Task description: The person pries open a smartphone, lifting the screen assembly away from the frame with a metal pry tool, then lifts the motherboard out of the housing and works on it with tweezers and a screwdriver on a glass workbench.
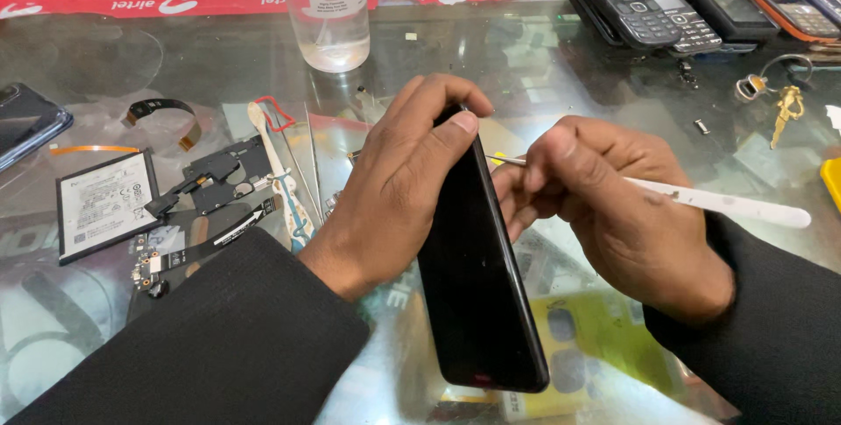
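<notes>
Above the glass surface [219, 66], the left hand [399, 184] clamps the black phone [477, 293] on edge, long axis running near-to-far, while the right hand [613, 215] pinches a white tool [727, 204] whose tip meets the phone's right side.

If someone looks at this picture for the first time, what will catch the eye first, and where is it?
In the centre, the left hand holds a black smartphone tilted on its edge, while the right hand grips a white tool whose thin metal tip points toward the phone. To the left on the glass counter lie a flat battery and loose phone parts. A clear bottle stands at the top, and keypad phones sit at the top right.
</notes>
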Action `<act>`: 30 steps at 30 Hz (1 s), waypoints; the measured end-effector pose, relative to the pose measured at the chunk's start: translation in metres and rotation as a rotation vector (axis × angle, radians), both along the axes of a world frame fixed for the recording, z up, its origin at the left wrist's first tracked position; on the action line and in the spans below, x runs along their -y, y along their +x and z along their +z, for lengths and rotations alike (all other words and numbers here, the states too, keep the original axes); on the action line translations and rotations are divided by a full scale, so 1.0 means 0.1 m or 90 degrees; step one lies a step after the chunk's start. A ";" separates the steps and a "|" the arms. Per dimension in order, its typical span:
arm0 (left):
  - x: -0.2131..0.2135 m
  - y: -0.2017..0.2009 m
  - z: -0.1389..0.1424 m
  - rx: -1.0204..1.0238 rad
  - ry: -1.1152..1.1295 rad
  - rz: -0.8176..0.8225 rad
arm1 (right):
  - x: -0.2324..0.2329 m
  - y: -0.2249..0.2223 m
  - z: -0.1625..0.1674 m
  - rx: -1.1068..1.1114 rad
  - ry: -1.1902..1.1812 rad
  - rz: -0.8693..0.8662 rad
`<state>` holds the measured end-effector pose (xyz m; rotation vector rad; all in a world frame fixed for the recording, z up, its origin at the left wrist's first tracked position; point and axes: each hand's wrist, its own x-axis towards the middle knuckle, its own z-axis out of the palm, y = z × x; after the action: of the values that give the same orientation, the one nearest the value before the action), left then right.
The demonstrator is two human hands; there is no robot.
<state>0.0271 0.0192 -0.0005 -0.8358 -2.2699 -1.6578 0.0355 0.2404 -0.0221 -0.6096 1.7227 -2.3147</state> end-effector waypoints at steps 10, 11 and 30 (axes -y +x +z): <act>-0.02 -0.02 -0.06 0.088 0.049 -0.047 | -0.04 0.01 0.00 -0.048 -0.004 0.022; -0.02 -0.01 -0.05 0.079 0.045 -0.045 | -0.05 0.01 0.00 -0.045 -0.011 0.028; -0.06 0.04 -0.02 -0.004 -0.041 0.094 | -0.05 0.05 0.04 0.076 -0.019 0.085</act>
<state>0.0313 0.0255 -0.0024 -0.6689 -2.3306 -1.5231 0.0401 0.2454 -0.0184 -0.5609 1.5483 -2.2397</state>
